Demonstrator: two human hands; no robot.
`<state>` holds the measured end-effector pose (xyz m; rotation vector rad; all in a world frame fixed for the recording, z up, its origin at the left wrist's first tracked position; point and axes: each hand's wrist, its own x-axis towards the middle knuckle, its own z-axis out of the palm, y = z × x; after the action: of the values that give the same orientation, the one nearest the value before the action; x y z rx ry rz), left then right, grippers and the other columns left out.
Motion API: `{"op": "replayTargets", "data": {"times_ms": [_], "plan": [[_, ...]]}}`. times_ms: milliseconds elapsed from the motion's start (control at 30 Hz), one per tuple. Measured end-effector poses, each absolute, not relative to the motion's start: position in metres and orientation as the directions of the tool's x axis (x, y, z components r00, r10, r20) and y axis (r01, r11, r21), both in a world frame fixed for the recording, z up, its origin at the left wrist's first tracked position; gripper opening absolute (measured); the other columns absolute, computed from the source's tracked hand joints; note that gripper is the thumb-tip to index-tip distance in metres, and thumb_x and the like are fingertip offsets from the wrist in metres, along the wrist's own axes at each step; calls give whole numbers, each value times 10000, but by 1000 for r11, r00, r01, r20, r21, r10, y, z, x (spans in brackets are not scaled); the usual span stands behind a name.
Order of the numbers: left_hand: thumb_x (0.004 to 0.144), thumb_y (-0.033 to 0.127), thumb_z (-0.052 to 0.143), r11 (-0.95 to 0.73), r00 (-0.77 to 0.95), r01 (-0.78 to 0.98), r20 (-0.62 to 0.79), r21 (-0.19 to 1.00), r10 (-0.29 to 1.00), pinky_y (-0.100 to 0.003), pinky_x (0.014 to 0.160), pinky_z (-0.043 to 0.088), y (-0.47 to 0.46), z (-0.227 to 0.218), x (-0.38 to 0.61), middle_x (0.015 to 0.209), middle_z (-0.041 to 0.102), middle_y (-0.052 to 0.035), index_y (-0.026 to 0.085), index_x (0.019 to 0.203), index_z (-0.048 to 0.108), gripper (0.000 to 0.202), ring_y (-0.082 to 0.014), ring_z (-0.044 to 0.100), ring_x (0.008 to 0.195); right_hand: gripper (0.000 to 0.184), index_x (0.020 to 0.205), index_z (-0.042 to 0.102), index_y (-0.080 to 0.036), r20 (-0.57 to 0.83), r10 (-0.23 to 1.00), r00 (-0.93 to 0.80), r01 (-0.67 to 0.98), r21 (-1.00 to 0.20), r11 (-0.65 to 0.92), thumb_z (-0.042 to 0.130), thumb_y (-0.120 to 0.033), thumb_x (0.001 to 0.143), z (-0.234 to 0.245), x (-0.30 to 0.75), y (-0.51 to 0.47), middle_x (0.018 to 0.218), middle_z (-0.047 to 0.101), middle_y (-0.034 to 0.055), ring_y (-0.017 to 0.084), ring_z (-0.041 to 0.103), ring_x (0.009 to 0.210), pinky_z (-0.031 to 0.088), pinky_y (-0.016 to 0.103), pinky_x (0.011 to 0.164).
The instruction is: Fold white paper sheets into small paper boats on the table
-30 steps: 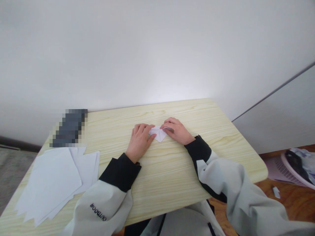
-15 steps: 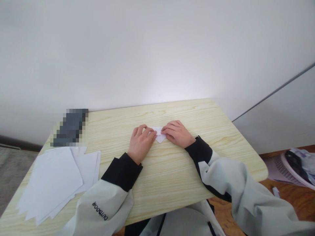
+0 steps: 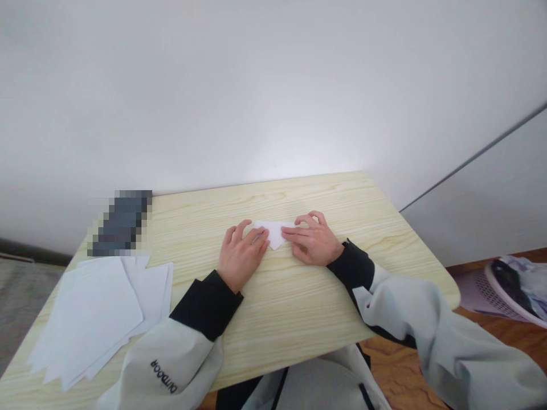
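A small folded white paper piece [image 3: 276, 232] lies flat near the middle of the light wooden table [image 3: 299, 302]. My left hand [image 3: 240, 256] rests on its left part, fingers stretched out and pressing down. My right hand [image 3: 313, 240] lies on its right part, fingers extended flat along the paper's edge. Both hands touch the paper and partly cover it. My sleeves are grey with black cuffs.
A loose stack of white paper sheets [image 3: 98, 310] lies at the table's left front. A dark blurred object [image 3: 121, 222] sits at the back left. A laundry basket [image 3: 510, 290] stands on the wooden floor at the right. A white wall runs behind the table.
My hands have slid apart along the folded paper, baring more of its middle. The right hand's fingers have flattened out, and the left hand moved slightly left.
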<state>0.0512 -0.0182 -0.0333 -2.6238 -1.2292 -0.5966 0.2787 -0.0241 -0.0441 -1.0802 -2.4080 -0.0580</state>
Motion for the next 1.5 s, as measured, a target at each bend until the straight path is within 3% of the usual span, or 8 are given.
{"op": "replayTargets", "data": {"times_ms": [233, 433, 567, 833, 1000, 1267, 1367, 1500], "plan": [[911, 267, 489, -575, 513, 818, 432, 17, 742, -539, 928, 419, -31, -34, 44, 1182, 672, 9, 260, 1144, 652, 284, -352, 482, 1228, 265, 1021, 710, -270, 441, 751, -491, 779, -162, 605, 527, -245, 832, -45, 278, -29, 1132, 695, -48, 226, 543, 920, 270, 481, 969], [900, 271, 508, -586, 496, 806, 447, 81, 744, -491, 905, 459, -25, -34, 45, 1140, 692, -1, 237, 1097, 672, 258, -327, 489, 1186, 212, 956, 710, -235, 472, 756, -454, 768, -224, 601, 517, -243, 867, -45, 277, -27, 1076, 715, -8, 212, 543, 912, 371, 413, 895], [899, 318, 524, -595, 491, 791, 431, 142, 757, -455, 897, 466, -18, -34, 45, 1114, 684, -47, 207, 1113, 656, 275, -306, 480, 1135, 252, 1075, 660, -189, 439, 778, -449, 743, -300, 598, 512, -232, 877, -45, 277, -22, 1073, 671, 69, 208, 547, 948, 427, 368, 849], [903, 334, 510, -603, 513, 783, 389, 154, 765, -447, 907, 443, -14, -32, 50, 1083, 618, -96, 196, 1198, 622, 345, -292, 455, 1081, 294, 1146, 635, -184, 420, 812, -405, 742, -367, 561, 530, -230, 876, -45, 275, -17, 1065, 635, 90, 217, 547, 983, 430, 380, 877], [891, 344, 536, -596, 487, 776, 403, 207, 775, -431, 896, 425, -7, -32, 59, 1016, 622, -83, 219, 1077, 688, 271, -271, 472, 1046, 167, 972, 710, -203, 384, 876, -293, 698, -539, 470, 603, -248, 852, -47, 272, -6, 923, 658, 54, 191, 576, 895, 447, 336, 827], [860, 391, 592, -595, 470, 774, 432, 219, 770, -405, 852, 407, 5, -36, 65, 946, 632, -63, 268, 1012, 721, 234, -260, 470, 991, 165, 976, 721, -198, 376, 899, -226, 700, -579, 418, 628, -233, 844, -49, 269, -2, 872, 673, 50, 177, 575, 830, 449, 309, 763], [854, 382, 600, -601, 482, 774, 429, 201, 764, -409, 851, 400, 5, -36, 65, 971, 632, -61, 278, 1011, 723, 224, -269, 460, 1000, 150, 950, 731, -213, 425, 867, -259, 714, -521, 468, 618, -229, 854, -52, 270, -3, 850, 665, 49, 176, 565, 823, 443, 307, 756], [864, 380, 585, -632, 522, 766, 462, 115, 717, -420, 836, 388, 4, -36, 63, 982, 653, -61, 269, 984, 727, 217, -289, 453, 1015, 177, 956, 731, -218, 518, 773, -367, 766, -302, 567, 568, -232, 888, -52, 271, -7, 897, 659, 62, 184, 526, 851, 412, 315, 761]]}}
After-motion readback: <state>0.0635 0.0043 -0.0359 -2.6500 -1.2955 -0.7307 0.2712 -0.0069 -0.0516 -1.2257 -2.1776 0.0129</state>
